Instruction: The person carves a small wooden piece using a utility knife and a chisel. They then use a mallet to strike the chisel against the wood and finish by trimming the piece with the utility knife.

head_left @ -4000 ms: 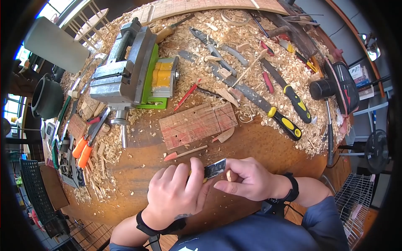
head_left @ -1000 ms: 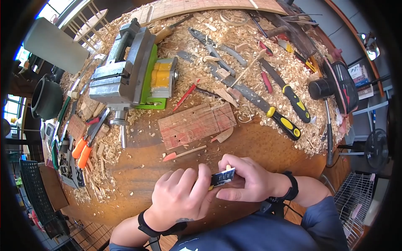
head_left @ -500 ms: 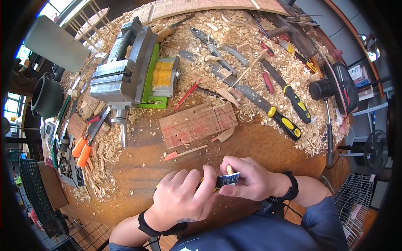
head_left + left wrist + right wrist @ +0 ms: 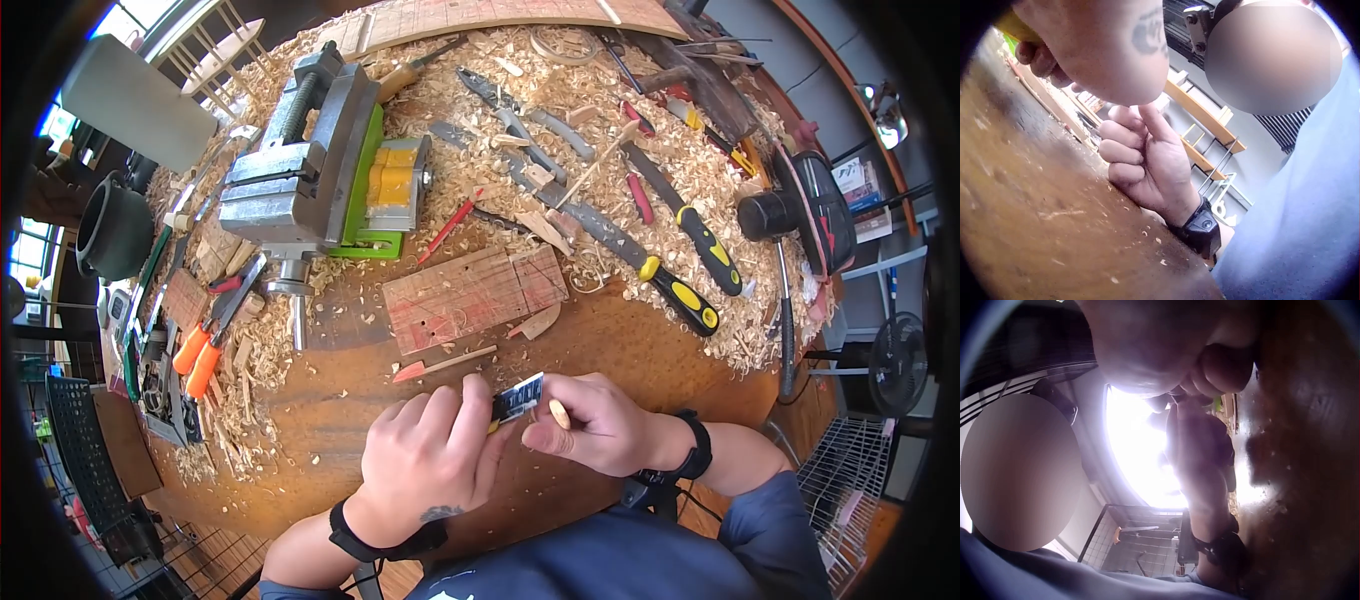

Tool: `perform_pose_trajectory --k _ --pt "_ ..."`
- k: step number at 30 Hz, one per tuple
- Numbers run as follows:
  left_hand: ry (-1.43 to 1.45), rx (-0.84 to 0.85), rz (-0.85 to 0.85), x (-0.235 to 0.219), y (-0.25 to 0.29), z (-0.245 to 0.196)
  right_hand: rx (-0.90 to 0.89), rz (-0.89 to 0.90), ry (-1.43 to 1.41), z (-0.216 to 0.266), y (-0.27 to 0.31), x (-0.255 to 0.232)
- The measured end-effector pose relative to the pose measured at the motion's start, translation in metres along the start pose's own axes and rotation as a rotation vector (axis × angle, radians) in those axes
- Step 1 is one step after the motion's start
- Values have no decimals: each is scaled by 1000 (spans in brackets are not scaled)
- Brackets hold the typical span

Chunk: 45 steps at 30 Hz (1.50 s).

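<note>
My left hand (image 4: 425, 450) grips a yellow-handled knife (image 4: 518, 398), its wide dark blade carrying pale print and a bright edge. In the left wrist view the yellow handle (image 4: 1017, 26) shows at the top corner. Fingers and thumb of my right hand (image 4: 605, 425) pinch a small pale wooden stick (image 4: 559, 413) with a rounded end; the rest of it is hidden in the hand. The blade lies just left of the stick. Both hands are near the table's front edge. In the right wrist view my hands are dark, and the stick is hidden.
Ahead lie a red-marked wooden board (image 4: 475, 298), a red-tipped wooden piece (image 4: 445, 363) and a small curved wooden piece (image 4: 537, 322). A metal vise (image 4: 290, 190) stands left. Rasps (image 4: 620, 240), pliers (image 4: 510, 115) and a mallet (image 4: 775, 213) lie among shavings. Orange-handled tools (image 4: 205, 360) are left.
Since half a second ago, the knife blade has moved up and left, away from the stick. The stick has tilted and its rounded end shows more. Things on the table stay put.
</note>
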<state>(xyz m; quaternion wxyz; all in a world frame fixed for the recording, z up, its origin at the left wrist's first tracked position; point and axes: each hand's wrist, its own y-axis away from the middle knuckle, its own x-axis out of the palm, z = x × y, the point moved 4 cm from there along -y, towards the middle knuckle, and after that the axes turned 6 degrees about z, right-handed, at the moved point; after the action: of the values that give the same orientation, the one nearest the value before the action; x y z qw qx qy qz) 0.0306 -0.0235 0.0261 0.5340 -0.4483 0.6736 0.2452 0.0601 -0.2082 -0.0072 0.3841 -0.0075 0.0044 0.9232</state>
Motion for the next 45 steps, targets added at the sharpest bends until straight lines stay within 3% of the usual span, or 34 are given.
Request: perform_pose_trajectory --k 7,17,22,26,28,31,45 --pt "32 106 -4 -8 -2 -5 63 113 -67 -6 3 -4" --pt "-19 130 -12 -7 1 -5 48 58 -102 -6 3 -1" --pt "-25 129 -7 -8 1 -4 26 13 88 -1 3 -3" --pt "-43 69 -16 -6 0 -2 71 21 116 -2 4 -4" --pt "-54 20 -44 -3 0 2 -45 -16 140 4 3 -3" --pt "-11 15 -50 -6 0 3 11 -44 33 2 1 -2" --pt "23 144 4 -5 2 -2 8 6 31 -8 4 -2"
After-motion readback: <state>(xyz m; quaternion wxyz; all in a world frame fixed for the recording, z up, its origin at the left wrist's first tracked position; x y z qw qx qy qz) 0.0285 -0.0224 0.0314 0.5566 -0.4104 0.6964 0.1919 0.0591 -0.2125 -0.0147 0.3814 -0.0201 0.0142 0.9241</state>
